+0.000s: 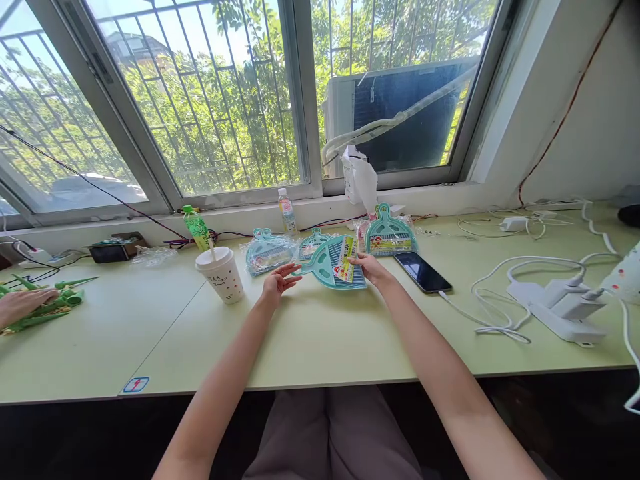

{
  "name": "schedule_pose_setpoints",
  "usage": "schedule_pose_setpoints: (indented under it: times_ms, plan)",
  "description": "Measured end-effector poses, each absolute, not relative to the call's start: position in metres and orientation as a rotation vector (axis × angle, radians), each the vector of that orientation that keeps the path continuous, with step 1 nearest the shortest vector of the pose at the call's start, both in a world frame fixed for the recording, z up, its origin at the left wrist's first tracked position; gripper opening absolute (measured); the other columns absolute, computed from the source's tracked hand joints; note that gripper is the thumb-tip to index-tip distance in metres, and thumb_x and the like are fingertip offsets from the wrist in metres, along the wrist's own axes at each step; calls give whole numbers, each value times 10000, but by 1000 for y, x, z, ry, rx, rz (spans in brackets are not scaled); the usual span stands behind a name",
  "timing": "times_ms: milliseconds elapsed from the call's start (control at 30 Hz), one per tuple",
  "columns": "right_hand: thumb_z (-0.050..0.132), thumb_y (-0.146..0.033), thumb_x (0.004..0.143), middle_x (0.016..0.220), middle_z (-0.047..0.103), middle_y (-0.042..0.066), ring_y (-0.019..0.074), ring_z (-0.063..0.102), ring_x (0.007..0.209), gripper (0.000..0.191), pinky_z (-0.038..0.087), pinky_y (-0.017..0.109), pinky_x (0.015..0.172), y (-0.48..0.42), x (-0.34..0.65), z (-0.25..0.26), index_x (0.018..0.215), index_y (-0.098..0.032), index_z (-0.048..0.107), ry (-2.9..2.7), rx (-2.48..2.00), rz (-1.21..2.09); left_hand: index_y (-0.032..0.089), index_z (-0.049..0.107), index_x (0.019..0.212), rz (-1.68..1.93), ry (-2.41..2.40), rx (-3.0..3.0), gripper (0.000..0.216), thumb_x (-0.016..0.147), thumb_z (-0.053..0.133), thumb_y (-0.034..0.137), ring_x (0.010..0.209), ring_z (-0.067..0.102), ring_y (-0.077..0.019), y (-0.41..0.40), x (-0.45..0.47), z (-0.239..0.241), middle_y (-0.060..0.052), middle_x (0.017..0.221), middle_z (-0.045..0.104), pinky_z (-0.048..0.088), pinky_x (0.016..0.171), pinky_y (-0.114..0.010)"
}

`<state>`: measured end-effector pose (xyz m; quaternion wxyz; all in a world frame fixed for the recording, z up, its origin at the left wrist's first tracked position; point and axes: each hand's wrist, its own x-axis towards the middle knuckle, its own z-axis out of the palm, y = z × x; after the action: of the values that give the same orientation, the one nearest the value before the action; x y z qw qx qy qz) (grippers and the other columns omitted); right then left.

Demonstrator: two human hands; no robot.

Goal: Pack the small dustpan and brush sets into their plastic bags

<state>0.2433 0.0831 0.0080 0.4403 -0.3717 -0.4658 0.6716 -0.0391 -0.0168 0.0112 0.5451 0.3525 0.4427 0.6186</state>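
Right hand: the right hand (pixel 374 267) is clamped on the wide edge of the turquoise dustpan (pixel 324 269), thumb in front by the yellow label card (pixel 345 259).
Left hand: the left hand (pixel 277 283) has its fingers parted, tips at the handle end; at this size I cannot tell whether they close on it.
Dustpan: right of the cup (pixel 220 277), tilted, its handle pointing back toward the cup.
Handling: it is probably light, stiff, thin plastic, a little slick on the flat; the card looks easier to bend or tear.
Where to hold: the handle and the rigid rim should give the surest purchase, with the fingers kept off the card.
Wrapped dustpans: one bagged dustpan (pixel 270 253) is just right of the cup; another turquoise dustpan (pixel 389 235) lies well to the cup's right.
Phone: the dark phone (pixel 423 271) lies right of the cup, beyond the held dustpan.
Bottles: the green bottle (pixel 197 228) stands just behind the cup, the clear bottle (pixel 287 212) behind and to its right.
Co-worker: another person's hand (pixel 43 303) rests on a green bundle (pixel 37 320), well left of the cup.
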Motion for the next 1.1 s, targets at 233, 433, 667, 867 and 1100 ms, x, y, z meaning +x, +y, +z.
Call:
schedule_pose_setpoints:
  times_ms: [233, 433, 667, 867, 1100]
  plan:
    - [671, -95, 777, 861, 753, 94, 197, 716, 714, 129, 595, 289, 641, 83, 243, 9, 899, -128, 700, -1159, -934, 1666, 163, 324, 512, 1476, 1012, 849, 202, 571, 453, 20, 859, 720, -244, -19, -35, 14, -111, 1088, 715, 533, 590, -237]
    - [656, -92, 786, 859, 752, 89, 196, 718, 731, 120, 596, 277, 632, 83, 242, 8, 894, -133, 689, -1156, -905, 1672, 180, 346, 523, 1550, 1042, 781, 198, 496, 414, -4, 794, 717, -239, -17, -35, 12, -13, 543, 580, 548, 728, -314]
    - [684, -92, 765, 854, 752, 77, 204, 722, 770, 164, 604, 305, 707, 81, 242, 10, 921, -144, 685, -1137, -896, 1666, 197, 359, 564, 1626, 1003, 702, 202, 529, 416, 6, 804, 714, -250, -16, -41, 12, 49, 434, 362, 558, 790, -379]
    - [686, -98, 763, 855, 751, 80, 201, 719, 740, 148, 601, 295, 678, 79, 243, 12, 906, -139, 688, -1152, -910, 1665, 192, 355, 551, 1617, 987, 726, 210, 537, 415, -9, 803, 722, -262, -17, -40, 13, 49, 417, 370, 559, 773, -362]
    - [710, -123, 752, 839, 749, 80, 198, 716, 708, 170, 601, 291, 642, 81, 243, 10, 919, -136, 680, -1157, -902, 1669, 175, 496, 695, 1628, 1045, 693, 245, 548, 439, -12, 758, 727, -238, -17, -38, 17, 34, 491, 530, 561, 716, -310]
